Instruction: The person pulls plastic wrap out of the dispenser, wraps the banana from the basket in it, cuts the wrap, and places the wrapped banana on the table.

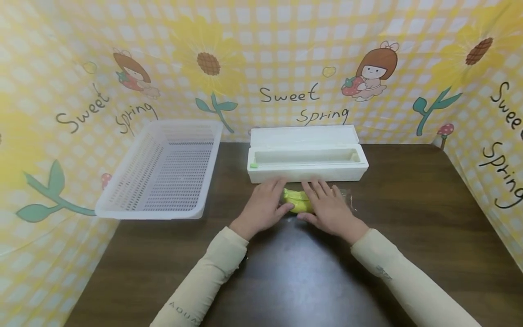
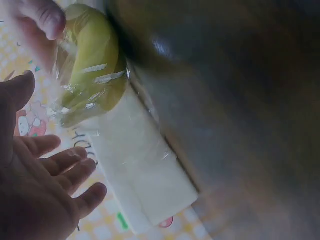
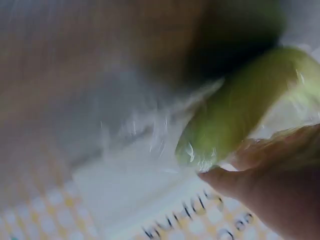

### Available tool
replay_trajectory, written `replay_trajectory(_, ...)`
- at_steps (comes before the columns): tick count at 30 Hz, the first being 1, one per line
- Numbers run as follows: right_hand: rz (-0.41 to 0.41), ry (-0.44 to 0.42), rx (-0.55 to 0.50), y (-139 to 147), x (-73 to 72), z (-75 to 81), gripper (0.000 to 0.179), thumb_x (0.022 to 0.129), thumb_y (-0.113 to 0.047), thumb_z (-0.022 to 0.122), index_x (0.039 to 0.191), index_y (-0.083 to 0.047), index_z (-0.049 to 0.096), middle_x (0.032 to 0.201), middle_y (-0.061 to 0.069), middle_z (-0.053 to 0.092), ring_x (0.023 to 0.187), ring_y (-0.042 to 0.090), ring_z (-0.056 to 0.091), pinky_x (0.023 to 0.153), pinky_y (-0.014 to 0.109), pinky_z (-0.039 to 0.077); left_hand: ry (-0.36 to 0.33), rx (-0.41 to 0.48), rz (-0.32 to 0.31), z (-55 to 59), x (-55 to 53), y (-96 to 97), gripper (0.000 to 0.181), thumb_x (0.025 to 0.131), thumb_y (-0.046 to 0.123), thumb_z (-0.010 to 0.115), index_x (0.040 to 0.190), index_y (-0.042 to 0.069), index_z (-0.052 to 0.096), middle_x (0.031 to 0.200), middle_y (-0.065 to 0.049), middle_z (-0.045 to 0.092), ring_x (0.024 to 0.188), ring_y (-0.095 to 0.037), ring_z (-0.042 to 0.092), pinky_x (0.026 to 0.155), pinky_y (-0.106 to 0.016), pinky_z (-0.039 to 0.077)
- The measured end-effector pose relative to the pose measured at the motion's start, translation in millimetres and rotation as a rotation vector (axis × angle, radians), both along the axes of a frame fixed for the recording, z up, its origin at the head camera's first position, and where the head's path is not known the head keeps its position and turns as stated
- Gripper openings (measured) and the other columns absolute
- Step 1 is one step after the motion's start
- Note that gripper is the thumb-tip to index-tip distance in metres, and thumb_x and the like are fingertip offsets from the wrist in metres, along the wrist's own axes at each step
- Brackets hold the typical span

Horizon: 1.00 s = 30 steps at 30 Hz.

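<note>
A small bunch of yellow bananas (image 1: 297, 202) in a clear plastic bag (image 1: 348, 199) is at the front of the white foam box. My right hand (image 1: 332, 210) lies over its right part, holding it with thumb on the near side and fingers on the far side. In the right wrist view the fingers (image 3: 235, 181) meet the bagged fruit, blurred. My left hand (image 1: 264, 205) is at the left end of the bunch. Its fingers (image 2: 80, 172) are spread and loosely bent in the left wrist view, with a gap to the bag.
Behind the hands stands the long white foam box (image 1: 306, 175), its lid (image 1: 304, 135) raised at the back and a small green tab on its rim. A white plastic basket (image 1: 200, 211) stands at the left. A yellow checked cloth (image 1: 278, 54) surrounds the dark table (image 1: 429, 204).
</note>
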State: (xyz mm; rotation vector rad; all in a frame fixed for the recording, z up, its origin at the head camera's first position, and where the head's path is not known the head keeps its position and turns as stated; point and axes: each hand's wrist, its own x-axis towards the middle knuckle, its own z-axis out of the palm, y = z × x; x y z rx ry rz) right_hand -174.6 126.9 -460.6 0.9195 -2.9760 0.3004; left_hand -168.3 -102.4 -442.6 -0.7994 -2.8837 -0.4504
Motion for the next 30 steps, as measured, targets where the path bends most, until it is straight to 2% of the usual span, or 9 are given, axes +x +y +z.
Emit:
replay_trajectory(2,-0.008,-0.074,-0.010,0.4,-0.2,-6.5,0.100,0.094,-0.060,0.062,0.161,-0.004,0.013,0.163,0.026,0.014,0.150,0.043,0.014,0.112,0.069,0.016,-0.050,-0.013,0.016,-3.3,0.3,6.7,0.075,0.100,0.047,0.059,0.154,0.002,0.034,0.153,-0.017,0.041,0.142,-0.032,0.036,0.113,-0.054,0.030)
replay_trajectory(5,-0.017,-0.120,-0.044,3.4,-0.1,-12.1,0.107,0.092,-0.062,0.064,0.162,-0.004,0.007,0.164,0.027,0.009,0.150,0.042,0.010,0.114,0.067,0.012,-0.088,-0.021,0.029,-6.9,0.0,14.9,0.080,0.100,0.051,0.056,0.158,0.003,0.027,0.159,-0.015,0.034,0.146,-0.030,0.029,0.116,-0.054,0.023)
replay_trajectory(11,-0.035,-0.153,-0.078,5.2,-3.2,-17.7,0.106,0.093,-0.063,0.060,0.162,-0.007,0.004,0.165,0.025,0.008,0.151,0.041,0.007,0.115,0.066,0.010,-0.145,0.030,0.058,-11.1,-1.4,24.7,0.085,0.101,0.053,0.054,0.160,0.002,0.018,0.163,-0.015,0.024,0.151,-0.033,0.017,0.118,-0.056,0.014)
replay_trajectory(17,-0.039,-0.153,-0.075,1.8,-2.6,-21.0,0.110,0.090,-0.063,0.065,0.162,-0.006,0.005,0.164,0.027,0.008,0.150,0.044,0.007,0.114,0.067,0.008,-0.295,0.159,0.142,-19.4,-2.6,32.9,0.091,0.100,0.056,0.053,0.161,0.006,0.009,0.167,-0.013,0.013,0.153,-0.029,0.004,0.118,-0.057,0.012)
replay_trajectory(20,-0.034,-0.150,-0.063,-0.4,-2.2,-21.3,0.112,0.089,-0.063,0.066,0.162,-0.005,0.005,0.164,0.028,0.006,0.150,0.044,0.005,0.114,0.067,0.007,-0.344,0.175,0.172,-24.3,-3.1,32.2,0.094,0.099,0.060,0.050,0.162,0.007,0.003,0.167,-0.013,0.008,0.153,-0.030,-0.001,0.118,-0.059,0.011)
replay_trajectory(23,-0.036,-0.154,-0.062,-1.2,-1.8,-21.5,0.112,0.089,-0.063,0.067,0.162,-0.005,0.004,0.164,0.028,0.005,0.150,0.044,0.004,0.115,0.067,0.005,-0.359,0.115,0.214,-25.6,-2.8,28.1,0.098,0.098,0.066,0.046,0.161,0.005,0.003,0.167,-0.016,0.004,0.153,-0.033,-0.003,0.117,-0.061,0.010)
replay_trajectory(25,-0.040,-0.159,-0.068,-0.9,-1.9,-21.4,0.112,0.089,-0.062,0.068,0.162,-0.005,0.004,0.164,0.029,0.006,0.150,0.044,0.004,0.115,0.066,0.005,-0.371,0.015,0.271,-25.6,-0.9,24.3,0.100,0.097,0.068,0.045,0.161,0.002,0.006,0.167,-0.019,0.003,0.153,-0.034,-0.002,0.118,-0.060,0.011)
replay_trajectory(28,-0.046,-0.164,-0.064,0.3,-2.0,-21.2,0.113,0.088,-0.062,0.068,0.162,-0.005,0.004,0.163,0.029,0.006,0.150,0.045,0.003,0.115,0.066,0.004,-0.429,-0.179,0.349,-25.0,6.0,20.0,0.103,0.095,0.071,0.045,0.159,-0.003,0.013,0.166,-0.022,0.004,0.152,-0.036,0.000,0.119,-0.057,0.012)
replay_trajectory(30,-0.052,-0.172,-0.061,1.2,-2.4,-21.3,0.113,0.088,-0.062,0.068,0.162,-0.006,0.003,0.164,0.029,0.005,0.150,0.044,0.003,0.116,0.065,0.004,-0.469,-0.277,0.352,-23.4,12.1,20.0,0.103,0.095,0.071,0.047,0.158,-0.004,0.017,0.165,-0.024,0.006,0.152,-0.036,0.001,0.119,-0.055,0.013)
